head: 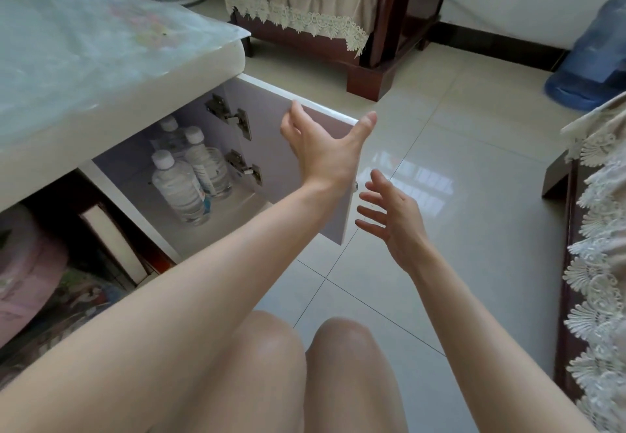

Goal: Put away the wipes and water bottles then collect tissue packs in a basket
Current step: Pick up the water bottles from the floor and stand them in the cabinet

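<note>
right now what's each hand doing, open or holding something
Left hand: open, fingers spread against the top edge of the cabinet door, gripping nothing.
Right hand: open, fingers spread, holding nothing, just beside the door.

Water bottles [183, 178] standing in the cabinet under the counter [84, 93], open door [271, 147] to their right, armchair [305, 8] behind
</note>
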{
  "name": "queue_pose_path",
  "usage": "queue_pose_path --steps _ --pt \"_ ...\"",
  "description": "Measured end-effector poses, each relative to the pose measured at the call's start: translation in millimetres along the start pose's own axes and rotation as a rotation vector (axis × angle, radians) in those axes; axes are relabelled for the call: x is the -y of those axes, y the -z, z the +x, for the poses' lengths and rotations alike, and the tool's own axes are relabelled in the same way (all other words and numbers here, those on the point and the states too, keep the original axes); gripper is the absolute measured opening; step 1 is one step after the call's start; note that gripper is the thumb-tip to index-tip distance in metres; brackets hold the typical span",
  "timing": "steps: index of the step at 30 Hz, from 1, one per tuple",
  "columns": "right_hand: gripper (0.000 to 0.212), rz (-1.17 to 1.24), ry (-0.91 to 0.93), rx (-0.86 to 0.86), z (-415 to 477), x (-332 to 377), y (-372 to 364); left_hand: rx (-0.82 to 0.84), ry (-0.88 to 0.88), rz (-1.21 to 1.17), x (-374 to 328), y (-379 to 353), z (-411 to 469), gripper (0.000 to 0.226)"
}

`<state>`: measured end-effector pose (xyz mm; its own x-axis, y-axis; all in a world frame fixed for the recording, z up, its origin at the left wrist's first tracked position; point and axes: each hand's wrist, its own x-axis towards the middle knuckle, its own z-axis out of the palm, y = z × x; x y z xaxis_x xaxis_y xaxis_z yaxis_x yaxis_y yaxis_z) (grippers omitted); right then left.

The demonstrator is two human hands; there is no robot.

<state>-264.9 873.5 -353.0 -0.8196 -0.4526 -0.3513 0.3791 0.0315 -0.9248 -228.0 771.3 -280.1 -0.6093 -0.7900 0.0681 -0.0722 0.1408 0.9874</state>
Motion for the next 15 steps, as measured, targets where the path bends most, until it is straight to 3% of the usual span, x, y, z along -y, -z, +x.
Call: queue_pose_path --steps 4,9,15 --pt "0.041 -0.009 -0.012 0.023 3.5 -1.2 -4.2 -0.01 0.0 0.039 3.4 3.2 2.1 0.098" --pt "0.017 -0.025 -0.011 0.048 2.6 -3.7 -9.0 0.036 -0.011 0.071 5.3 21.3 -2.4 0.096" --pt "0.013 -0.046 -0.011 0.119 2.3 -14.0 -18.6 0.129 -0.027 0.038 16.8 61.2 -10.7 0.102"
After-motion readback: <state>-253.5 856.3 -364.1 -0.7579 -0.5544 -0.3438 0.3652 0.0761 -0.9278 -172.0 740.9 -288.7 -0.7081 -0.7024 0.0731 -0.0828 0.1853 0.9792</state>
